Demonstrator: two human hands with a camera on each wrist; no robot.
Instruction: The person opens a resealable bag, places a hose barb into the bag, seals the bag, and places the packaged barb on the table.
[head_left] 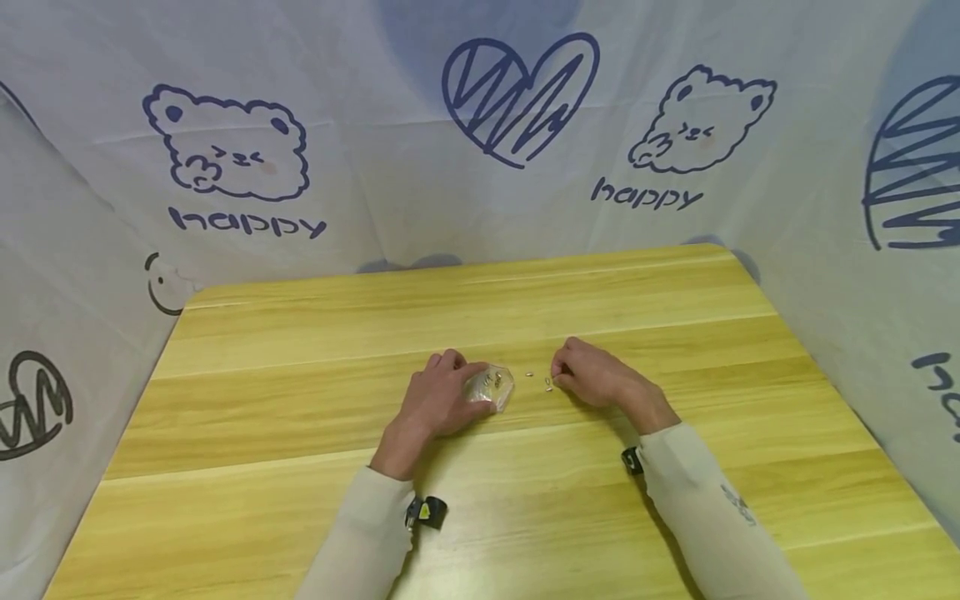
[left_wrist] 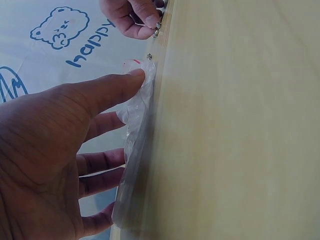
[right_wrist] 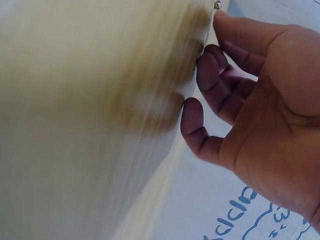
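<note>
A small clear plastic bag (head_left: pixel 492 389) lies on the table with several tiny shiny metal pieces showing in it. My left hand (head_left: pixel 442 396) holds the bag at its left side, thumb along the near edge and fingers along the far one. In the left wrist view the thumb rests on the crinkled bag (left_wrist: pixel 135 112). To the bag's right, my right hand (head_left: pixel 596 375) has its fingers bent and its tips down by the table. Loose metal pieces (head_left: pixel 549 388) lie beside those fingertips; whether one is pinched is hidden. Another metal piece (head_left: pixel 528 374) lies between bag and right hand.
The wood-grain table (head_left: pixel 315 350) reaches out around both hands. A white cloth (head_left: pixel 390 183) with printed bears and hearts hangs behind it and at both sides. Dark wrist straps (head_left: pixel 427 512) sit at the sleeve cuffs.
</note>
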